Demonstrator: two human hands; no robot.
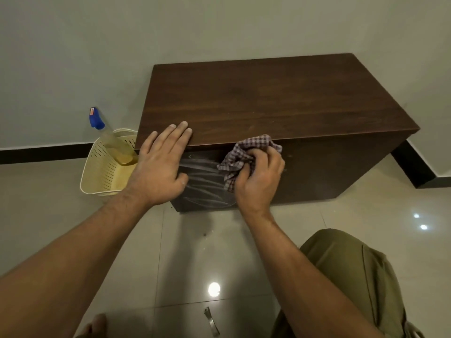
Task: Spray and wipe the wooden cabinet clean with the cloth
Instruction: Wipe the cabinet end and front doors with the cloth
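the right hand [258, 178] clutched the bunched cloth [246, 152] against the cabinet [268, 98] front, wet streaks [203, 174] just beside that grip. the left hand [158, 167] rested flat on the top edge, holding nothing.

Room corner with plain pale grey-green walls [73, 57] and a glossy cream tiled floor [61, 215].
A black skirting strip [48, 152] runs along the foot of the walls. A low dark brown wooden cabinet [268, 98] stands backed against the far wall. A bright round glint of light [214, 289] shines on the tiles, and two smaller glints lie at the right.
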